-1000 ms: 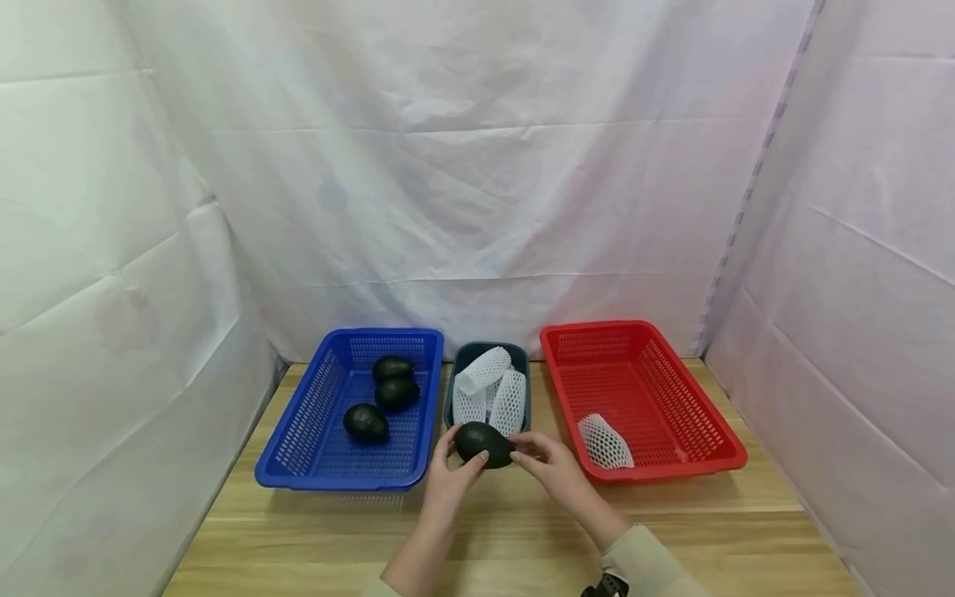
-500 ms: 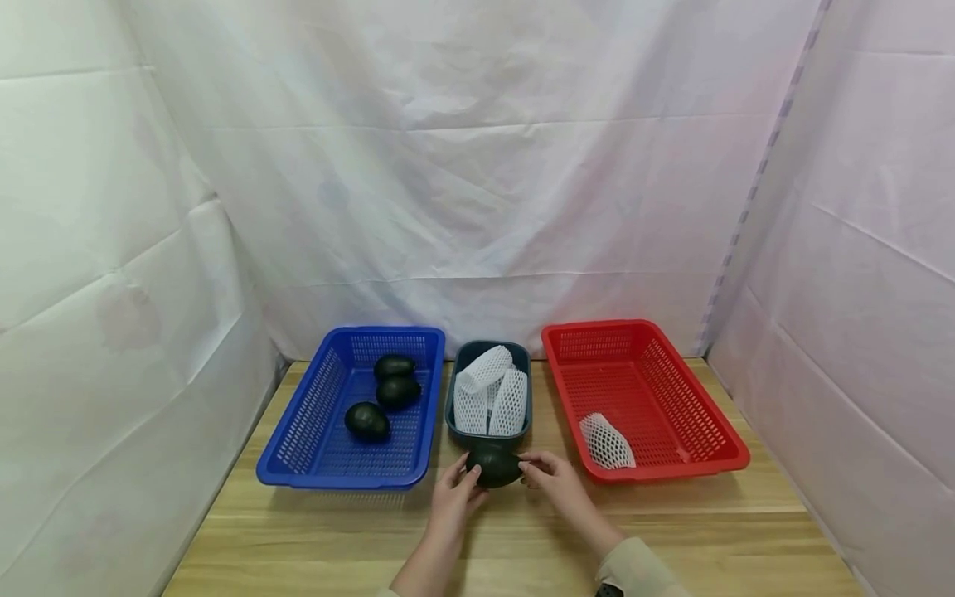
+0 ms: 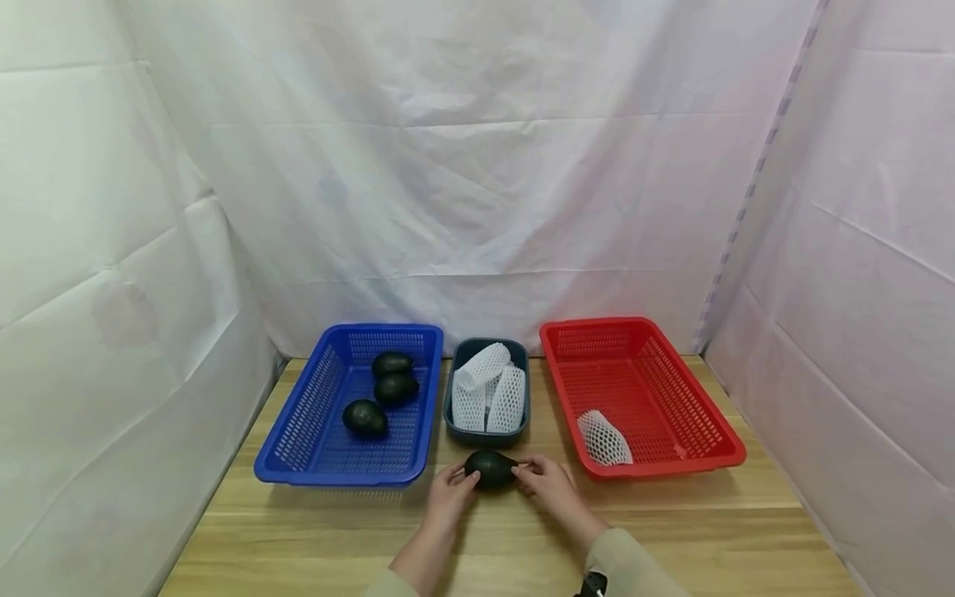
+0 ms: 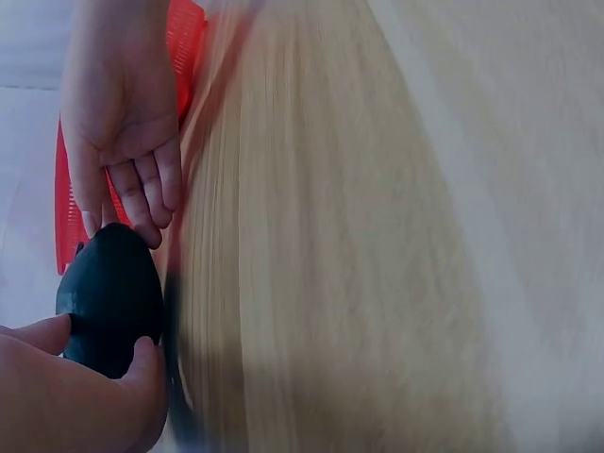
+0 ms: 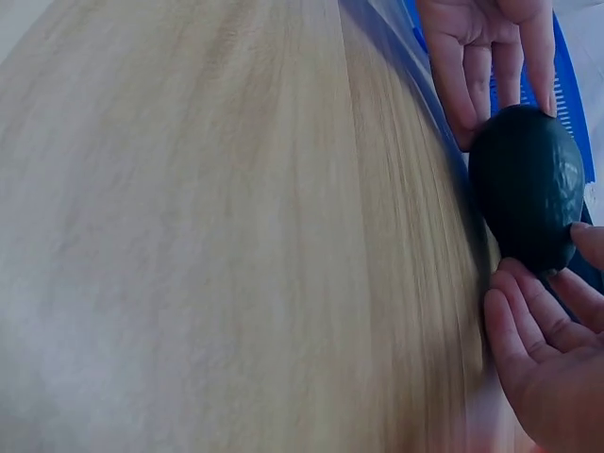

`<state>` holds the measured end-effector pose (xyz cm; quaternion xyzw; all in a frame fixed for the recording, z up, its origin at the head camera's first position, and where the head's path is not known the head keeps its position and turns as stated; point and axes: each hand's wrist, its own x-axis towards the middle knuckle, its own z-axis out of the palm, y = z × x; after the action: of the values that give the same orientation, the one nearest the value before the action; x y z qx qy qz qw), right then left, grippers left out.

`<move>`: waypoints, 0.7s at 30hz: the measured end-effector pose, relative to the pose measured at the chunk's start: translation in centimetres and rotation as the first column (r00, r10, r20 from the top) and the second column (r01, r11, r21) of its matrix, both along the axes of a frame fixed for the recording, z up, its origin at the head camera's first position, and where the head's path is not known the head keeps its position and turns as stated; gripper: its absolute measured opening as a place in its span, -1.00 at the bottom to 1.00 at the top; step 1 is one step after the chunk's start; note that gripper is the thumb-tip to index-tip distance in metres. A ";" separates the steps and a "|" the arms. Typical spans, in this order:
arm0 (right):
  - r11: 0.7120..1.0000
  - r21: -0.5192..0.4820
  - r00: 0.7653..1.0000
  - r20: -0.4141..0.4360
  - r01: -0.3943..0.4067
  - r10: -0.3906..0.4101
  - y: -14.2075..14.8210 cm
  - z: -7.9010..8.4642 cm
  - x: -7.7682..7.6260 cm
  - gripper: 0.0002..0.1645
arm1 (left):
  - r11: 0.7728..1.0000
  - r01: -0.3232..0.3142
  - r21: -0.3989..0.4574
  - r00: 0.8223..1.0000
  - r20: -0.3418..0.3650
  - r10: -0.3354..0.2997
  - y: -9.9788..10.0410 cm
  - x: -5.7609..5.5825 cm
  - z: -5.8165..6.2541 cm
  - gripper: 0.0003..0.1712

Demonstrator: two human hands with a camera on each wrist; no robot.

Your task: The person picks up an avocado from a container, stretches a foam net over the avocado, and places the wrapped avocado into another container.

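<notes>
Near the dark-teal plastic basket (image 3: 487, 439), an oval dark-green avocado (image 3: 490, 470) has drawn clear, unblocking access. Left hand (image 3: 448, 495) and right hand (image 3: 550, 487) grips pinch its ends.

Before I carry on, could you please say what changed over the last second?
The held avocado has moved toward the near side, uncovering the front edge of the dark tray in the head view. The left hand and right hand moved with it; neither let go. The blue basket , red basket and tray stayed put.
</notes>
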<state>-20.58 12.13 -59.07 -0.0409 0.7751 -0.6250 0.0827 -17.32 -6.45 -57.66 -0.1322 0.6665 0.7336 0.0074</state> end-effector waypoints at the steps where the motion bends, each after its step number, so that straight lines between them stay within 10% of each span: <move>1: 1.000 0.016 1.000 -0.007 0.005 -0.005 -0.1 -0.1 -0.1 -0.70 | 1.000 0.003 -0.017 1.000 -0.002 -0.003 -0.1 -0.1 0.0 -0.42; 21: 0.994 0.111 1.000 -0.012 -0.014 0.016 -0.6 -0.1 -0.7 -0.65 | 0.996 0.060 -0.072 0.998 0.001 -0.060 -1.5 -0.7 0.4 -0.40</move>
<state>-21.24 11.56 -59.21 -0.0460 0.8088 -0.5801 0.0847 -17.99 -7.95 -57.29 -0.1121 0.6961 0.7087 0.0244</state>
